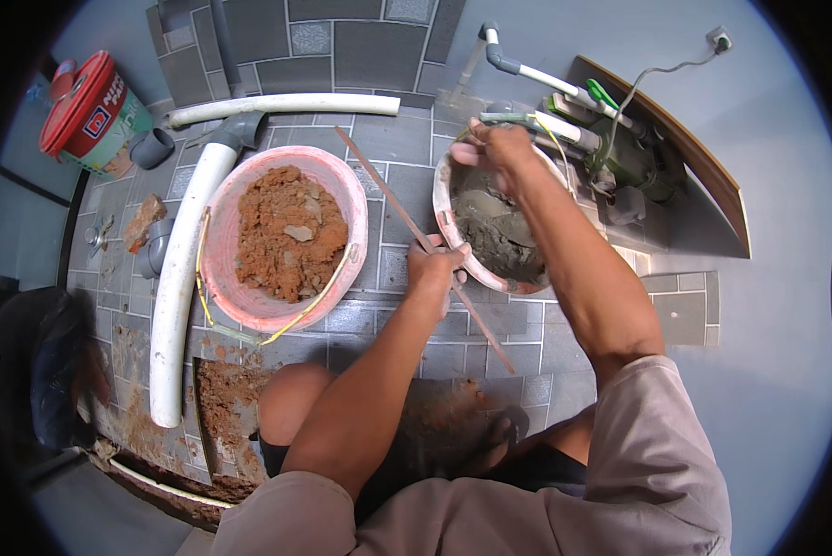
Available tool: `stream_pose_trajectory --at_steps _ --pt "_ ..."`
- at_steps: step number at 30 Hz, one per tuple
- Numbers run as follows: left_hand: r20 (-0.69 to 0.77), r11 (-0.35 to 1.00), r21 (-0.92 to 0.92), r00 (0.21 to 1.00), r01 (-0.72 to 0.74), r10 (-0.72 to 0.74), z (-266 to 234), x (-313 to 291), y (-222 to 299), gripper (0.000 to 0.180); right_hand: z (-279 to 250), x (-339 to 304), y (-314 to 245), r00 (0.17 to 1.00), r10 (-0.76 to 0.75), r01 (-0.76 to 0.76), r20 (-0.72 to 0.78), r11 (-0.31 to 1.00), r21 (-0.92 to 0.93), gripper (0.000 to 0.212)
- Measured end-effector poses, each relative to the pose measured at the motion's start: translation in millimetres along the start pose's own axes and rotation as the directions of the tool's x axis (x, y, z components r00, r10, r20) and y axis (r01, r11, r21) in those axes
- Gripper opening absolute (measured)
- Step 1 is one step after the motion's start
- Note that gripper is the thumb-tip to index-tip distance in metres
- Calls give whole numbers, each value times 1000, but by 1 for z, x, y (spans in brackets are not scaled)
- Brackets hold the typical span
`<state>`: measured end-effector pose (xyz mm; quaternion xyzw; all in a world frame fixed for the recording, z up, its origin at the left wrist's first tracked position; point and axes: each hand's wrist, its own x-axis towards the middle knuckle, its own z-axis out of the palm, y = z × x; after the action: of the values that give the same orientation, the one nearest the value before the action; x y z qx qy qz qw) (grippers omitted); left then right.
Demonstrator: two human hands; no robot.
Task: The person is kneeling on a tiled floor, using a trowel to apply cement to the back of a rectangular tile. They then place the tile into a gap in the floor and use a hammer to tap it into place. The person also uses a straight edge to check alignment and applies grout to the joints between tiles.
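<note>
A white bucket [444, 219] with grey wet mortar [497, 233] in it stands in front of me, slightly right. My left hand [434, 267] is closed on a long thin brown strip [379, 178], right beside the bucket's near left rim. The strip slants across the floor tiles from far left to near right. Over the bucket's far rim, my right hand [497, 150] has its fingers curled together. What it grips there is hidden by the hand. To the left, a pinkish-white bucket [358, 199] holds reddish-brown soil [291, 232], its yellow wire handle lying down.
White pipes [179, 315] lie around the soil bucket, with grey fittings [152, 148] nearby. A red-lidded paint pail [96, 116] stands far left. A green pump [624, 162] and piping sit by the right wall. At lower left, a dug-out patch [226, 398] lies near another person [40, 361].
</note>
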<state>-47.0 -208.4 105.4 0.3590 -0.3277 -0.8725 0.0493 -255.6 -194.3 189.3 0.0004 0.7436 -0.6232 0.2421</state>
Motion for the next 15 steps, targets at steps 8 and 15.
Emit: stream_pose_trajectory --at_steps 8,15 --pt "12 992 122 1000 14 -15 2 -12 8 42 -110 -83 4 981 164 172 102 -503 -847 49" --pt "67 964 208 985 -167 156 -3 -16 1 57 -93 -100 13 952 40 271 303 -570 -776 29"
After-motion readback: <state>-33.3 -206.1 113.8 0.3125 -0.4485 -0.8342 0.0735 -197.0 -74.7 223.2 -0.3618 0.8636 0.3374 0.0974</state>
